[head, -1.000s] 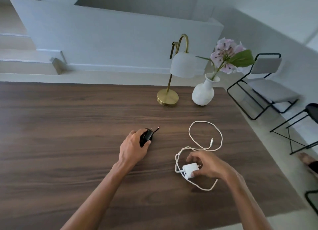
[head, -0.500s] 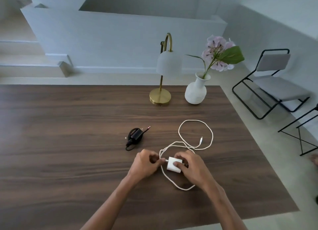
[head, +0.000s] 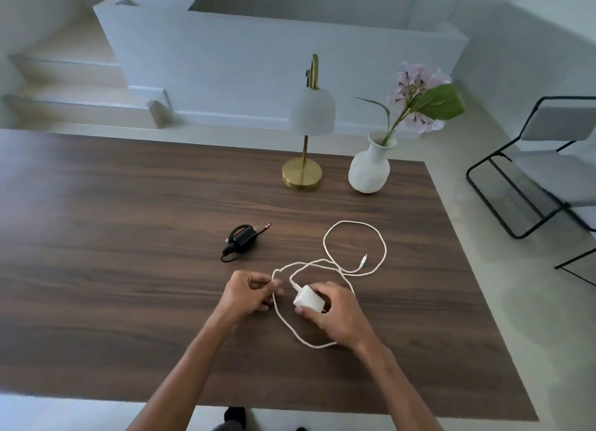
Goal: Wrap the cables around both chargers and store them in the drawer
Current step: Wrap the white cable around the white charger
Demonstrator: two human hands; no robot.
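Note:
A white charger [head: 308, 299] sits on the wooden table [head: 113, 237], gripped by my right hand [head: 335, 314]. Its white cable [head: 383, 246] lies in loose loops to the right and beneath my hands. My left hand [head: 248, 293] pinches a stretch of that cable just left of the charger. A black charger [head: 242, 239] with its black cable wound around it lies apart on the table, behind my left hand, its plug tip pointing right. No drawer is in view.
A brass lamp [head: 303, 172] with a white shade and a white vase [head: 369, 169] holding a pink flower stand at the table's far side. A black-framed chair [head: 548, 169] stands off the table's right edge.
My left hand let go of the black charger and came over to the white cable. My right hand has kept hold of the white charger and tilted it up.

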